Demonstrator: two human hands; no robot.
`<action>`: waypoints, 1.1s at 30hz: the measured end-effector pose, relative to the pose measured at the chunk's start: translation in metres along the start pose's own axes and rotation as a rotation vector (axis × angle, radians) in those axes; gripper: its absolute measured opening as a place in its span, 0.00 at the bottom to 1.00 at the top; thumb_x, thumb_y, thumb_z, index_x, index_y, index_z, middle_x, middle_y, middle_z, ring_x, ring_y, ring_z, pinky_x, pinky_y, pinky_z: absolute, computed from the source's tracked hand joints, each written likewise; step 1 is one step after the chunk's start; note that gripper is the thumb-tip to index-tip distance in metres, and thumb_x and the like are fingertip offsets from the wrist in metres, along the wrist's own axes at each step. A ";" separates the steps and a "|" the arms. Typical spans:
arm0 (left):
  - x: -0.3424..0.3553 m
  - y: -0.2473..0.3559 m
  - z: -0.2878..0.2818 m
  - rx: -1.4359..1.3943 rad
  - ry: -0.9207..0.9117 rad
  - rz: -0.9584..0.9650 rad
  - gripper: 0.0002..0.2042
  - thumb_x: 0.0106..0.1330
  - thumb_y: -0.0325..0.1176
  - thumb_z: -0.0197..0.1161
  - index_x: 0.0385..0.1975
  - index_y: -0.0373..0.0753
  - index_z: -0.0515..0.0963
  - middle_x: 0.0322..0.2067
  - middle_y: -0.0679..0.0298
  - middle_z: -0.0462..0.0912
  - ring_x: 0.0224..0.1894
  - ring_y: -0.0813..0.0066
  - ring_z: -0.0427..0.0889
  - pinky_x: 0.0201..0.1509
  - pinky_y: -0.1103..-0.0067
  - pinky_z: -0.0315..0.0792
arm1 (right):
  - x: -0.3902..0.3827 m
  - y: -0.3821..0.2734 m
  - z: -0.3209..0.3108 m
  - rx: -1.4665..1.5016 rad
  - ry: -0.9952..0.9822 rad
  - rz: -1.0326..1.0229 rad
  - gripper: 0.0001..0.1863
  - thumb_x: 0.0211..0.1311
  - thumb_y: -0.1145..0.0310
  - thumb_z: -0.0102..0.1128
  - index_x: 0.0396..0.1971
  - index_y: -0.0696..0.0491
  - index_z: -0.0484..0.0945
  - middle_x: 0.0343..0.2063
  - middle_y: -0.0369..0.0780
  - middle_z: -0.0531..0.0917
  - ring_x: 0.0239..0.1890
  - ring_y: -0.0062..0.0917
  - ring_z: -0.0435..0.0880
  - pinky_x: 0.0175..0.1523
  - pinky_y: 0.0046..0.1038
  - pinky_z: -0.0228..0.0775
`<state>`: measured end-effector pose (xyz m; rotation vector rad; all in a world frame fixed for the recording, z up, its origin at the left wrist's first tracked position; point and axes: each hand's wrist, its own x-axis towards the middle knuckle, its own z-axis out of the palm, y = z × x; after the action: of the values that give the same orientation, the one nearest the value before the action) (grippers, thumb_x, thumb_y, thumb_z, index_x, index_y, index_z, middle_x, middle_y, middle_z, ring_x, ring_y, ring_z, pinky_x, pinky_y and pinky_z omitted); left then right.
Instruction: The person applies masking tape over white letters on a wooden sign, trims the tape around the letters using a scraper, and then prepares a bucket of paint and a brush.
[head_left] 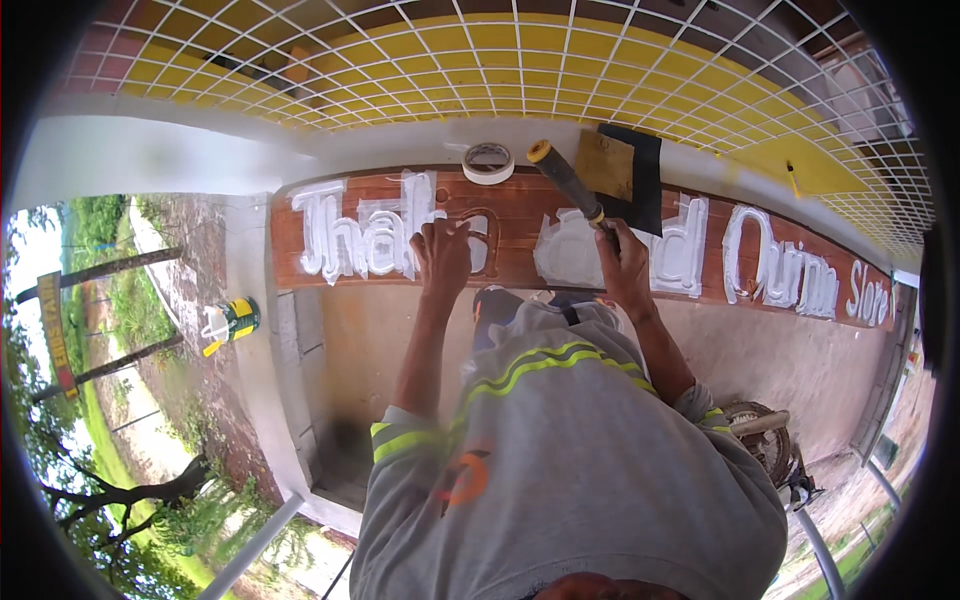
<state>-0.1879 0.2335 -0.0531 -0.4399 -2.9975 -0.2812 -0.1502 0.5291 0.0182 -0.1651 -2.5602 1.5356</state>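
A long brown wooden board (pixel 515 215) lies crosswise before me, with carved letters coated white and strips of whitish tape around them. On its left part rests my left hand (pixel 443 258), fingers curled down beside an uncoated carved letter; whatever they may pinch is hidden. My right hand (pixel 625 265) is wrapped around the lower part of a hand tool (pixel 568 182) with a dark grip and a yellow end cap, which points up and left over the board. The tool's working end is hidden. A roll of masking tape (pixel 488 164) stands at the board's far edge.
Brown sandpaper (pixel 604 165) and a dark sheet (pixel 648 185) lie across the far edge. Behind rises a white wire grille (pixel 520 75). A green-and-yellow paint bucket (pixel 240 318) sits at the left, beyond a ledge. A motorcycle wheel (pixel 760 440) is at the lower right.
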 end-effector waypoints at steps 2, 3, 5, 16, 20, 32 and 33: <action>0.024 -0.002 -0.011 -0.074 0.030 0.001 0.20 0.61 0.33 0.65 0.55 0.46 0.77 0.44 0.62 0.74 0.49 0.61 0.71 0.54 0.59 0.60 | 0.001 -0.018 0.009 -0.016 -0.043 0.168 0.08 0.65 0.73 0.57 0.40 0.59 0.75 0.27 0.47 0.82 0.29 0.32 0.83 0.37 0.29 0.72; 0.041 -0.005 -0.014 -0.171 0.090 0.032 0.21 0.60 0.34 0.66 0.55 0.46 0.77 0.46 0.61 0.73 0.50 0.60 0.71 0.54 0.60 0.61 | 0.000 -0.023 0.019 -0.027 -0.019 0.171 0.08 0.65 0.73 0.57 0.40 0.59 0.75 0.27 0.47 0.82 0.29 0.32 0.83 0.37 0.29 0.72; 0.072 -0.001 -0.023 -0.356 0.153 0.112 0.23 0.58 0.36 0.69 0.54 0.44 0.76 0.52 0.59 0.73 0.53 0.59 0.72 0.55 0.63 0.62 | -0.003 -0.032 0.037 0.037 0.109 0.125 0.08 0.66 0.70 0.59 0.40 0.58 0.74 0.24 0.39 0.77 0.26 0.17 0.71 0.33 0.26 0.67; 0.091 -0.007 -0.040 -0.612 0.002 0.341 0.12 0.62 0.34 0.66 0.45 0.42 0.81 0.41 0.58 0.82 0.46 0.55 0.78 0.52 0.60 0.65 | -0.074 -0.038 0.071 -0.069 0.339 0.196 0.14 0.63 0.74 0.49 0.48 0.60 0.69 0.35 0.54 0.78 0.38 0.53 0.77 0.44 0.43 0.70; 0.071 -0.011 -0.030 -0.609 -0.046 0.390 0.13 0.62 0.32 0.64 0.46 0.43 0.81 0.43 0.57 0.81 0.46 0.54 0.79 0.52 0.61 0.67 | -0.093 -0.021 0.070 -0.284 0.512 0.147 0.12 0.62 0.75 0.51 0.45 0.60 0.69 0.34 0.54 0.78 0.36 0.53 0.77 0.43 0.44 0.69; 0.094 -0.042 0.008 -0.571 0.097 0.291 0.10 0.64 0.32 0.61 0.43 0.40 0.80 0.38 0.59 0.80 0.44 0.57 0.79 0.51 0.62 0.69 | 0.079 0.015 0.111 -0.558 0.138 0.068 0.16 0.56 0.64 0.62 0.41 0.58 0.76 0.37 0.53 0.82 0.42 0.50 0.81 0.47 0.46 0.71; 0.070 -0.052 -0.007 -0.666 0.041 0.261 0.09 0.65 0.31 0.60 0.42 0.39 0.80 0.36 0.58 0.80 0.43 0.55 0.79 0.49 0.62 0.70 | 0.090 0.024 0.116 -0.583 0.124 0.027 0.17 0.55 0.63 0.61 0.42 0.58 0.76 0.38 0.54 0.82 0.44 0.50 0.80 0.49 0.46 0.71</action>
<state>-0.2697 0.2020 -0.0462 -0.8480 -2.6869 -1.2442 -0.2595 0.4548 -0.0501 -0.3458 -2.8278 0.7149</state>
